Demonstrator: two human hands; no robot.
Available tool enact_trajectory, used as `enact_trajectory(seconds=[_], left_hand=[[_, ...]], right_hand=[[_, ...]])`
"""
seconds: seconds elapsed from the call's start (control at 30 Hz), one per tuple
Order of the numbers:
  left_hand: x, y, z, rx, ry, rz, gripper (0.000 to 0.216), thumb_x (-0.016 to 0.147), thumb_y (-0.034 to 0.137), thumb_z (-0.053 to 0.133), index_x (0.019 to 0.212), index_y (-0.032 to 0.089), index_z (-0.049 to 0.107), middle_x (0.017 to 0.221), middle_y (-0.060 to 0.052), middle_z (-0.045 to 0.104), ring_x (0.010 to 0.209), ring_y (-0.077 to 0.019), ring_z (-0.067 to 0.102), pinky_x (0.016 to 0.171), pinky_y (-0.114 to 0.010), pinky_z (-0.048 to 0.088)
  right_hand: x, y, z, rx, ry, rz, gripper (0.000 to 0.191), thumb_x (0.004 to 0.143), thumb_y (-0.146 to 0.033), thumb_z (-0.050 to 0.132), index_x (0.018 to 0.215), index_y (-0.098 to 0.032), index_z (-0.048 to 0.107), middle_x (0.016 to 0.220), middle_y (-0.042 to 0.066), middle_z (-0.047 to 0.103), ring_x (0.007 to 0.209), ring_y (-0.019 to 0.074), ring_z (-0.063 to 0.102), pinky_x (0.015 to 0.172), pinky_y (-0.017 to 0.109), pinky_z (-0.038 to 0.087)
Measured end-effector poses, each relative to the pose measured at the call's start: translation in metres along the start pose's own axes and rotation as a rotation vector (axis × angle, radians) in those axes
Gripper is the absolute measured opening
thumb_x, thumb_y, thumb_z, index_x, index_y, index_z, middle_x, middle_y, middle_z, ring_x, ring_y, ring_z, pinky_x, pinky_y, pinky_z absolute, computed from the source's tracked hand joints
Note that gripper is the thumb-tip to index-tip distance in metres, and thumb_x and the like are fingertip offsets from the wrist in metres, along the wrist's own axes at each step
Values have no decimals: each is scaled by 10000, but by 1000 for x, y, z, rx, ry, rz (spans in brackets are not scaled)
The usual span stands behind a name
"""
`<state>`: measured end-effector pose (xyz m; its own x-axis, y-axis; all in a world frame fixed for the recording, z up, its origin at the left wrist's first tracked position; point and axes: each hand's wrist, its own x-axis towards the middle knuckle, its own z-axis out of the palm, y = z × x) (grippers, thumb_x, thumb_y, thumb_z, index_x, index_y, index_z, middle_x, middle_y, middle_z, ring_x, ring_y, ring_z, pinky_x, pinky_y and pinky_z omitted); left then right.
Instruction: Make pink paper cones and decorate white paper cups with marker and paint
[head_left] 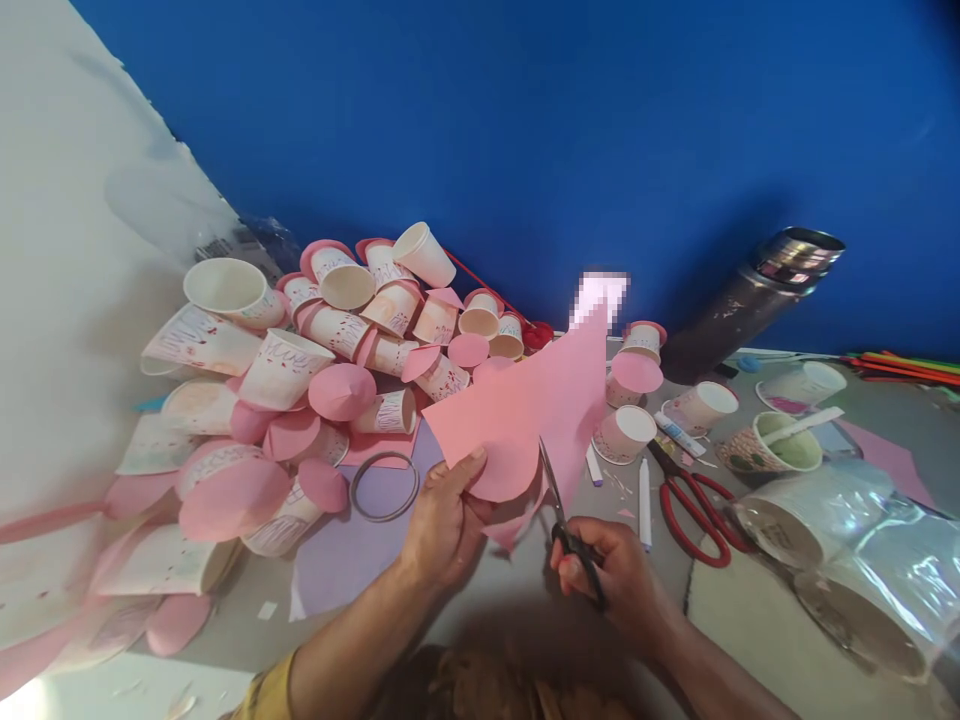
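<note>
My left hand (450,515) pinches the lower left part of a pink sheet of paper (517,400), thumb on top. The sheet has a curved cut along its lower right side, with a narrow strip hanging under it. My right hand (611,570) grips black-handled scissors (562,520), whose blades point up and meet the paper at the cut. How far apart the blades are I cannot tell. A grey ring (385,486) lies left of my left hand, on a lilac sheet (330,560).
Many paper cups (285,367) with pink paper pieces are heaped on the left. On the right are red-handled scissors (701,515), a white marker (645,505), a patterned cup (772,445), plastic-wrapped cups (832,510) and a dark flask (742,305) against the blue wall (480,120).
</note>
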<state>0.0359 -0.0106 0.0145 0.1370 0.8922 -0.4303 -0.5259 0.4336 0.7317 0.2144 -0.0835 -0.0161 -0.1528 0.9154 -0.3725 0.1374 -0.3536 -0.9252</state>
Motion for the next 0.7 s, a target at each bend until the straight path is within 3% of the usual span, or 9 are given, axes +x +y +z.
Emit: enact_trajectory(seconds=[0.13, 0.37, 0.53, 0.7], left_hand=[[0, -4, 1, -105, 31, 14, 381, 659, 362, 903, 899, 102, 761, 961, -152, 830, 1085, -370, 764, 934, -445, 642], [1, -5, 6, -153, 48, -9, 327, 595, 227, 911, 862, 101, 773, 1004, -150, 835, 1112, -382, 760, 978, -465, 634], [2, -5, 5, -147, 65, 18, 341, 599, 264, 926, 859, 97, 782, 997, -160, 834, 1124, -380, 756, 980, -433, 632], [0, -3, 5, -99, 76, -6, 393, 638, 323, 909, 922, 79, 787, 899, -157, 829, 979, -373, 793, 806, -403, 678]], right_hand=[[0, 0, -4, 97, -94, -7, 540, 695, -715, 714, 666, -184, 616, 546, 28, 591, 536, 135, 452, 528, 264, 370], [5, -3, -3, 104, -78, -3, 688, 670, -855, 703, 676, -172, 618, 550, 33, 592, 543, 126, 441, 534, 258, 351], [8, -2, -2, 104, -61, 3, 611, 690, -779, 723, 675, -177, 616, 538, 25, 587, 522, 122, 440, 514, 254, 345], [10, 0, 0, 72, 10, 5, 425, 700, -601, 716, 652, -189, 628, 546, 31, 607, 536, 145, 517, 507, 250, 389]])
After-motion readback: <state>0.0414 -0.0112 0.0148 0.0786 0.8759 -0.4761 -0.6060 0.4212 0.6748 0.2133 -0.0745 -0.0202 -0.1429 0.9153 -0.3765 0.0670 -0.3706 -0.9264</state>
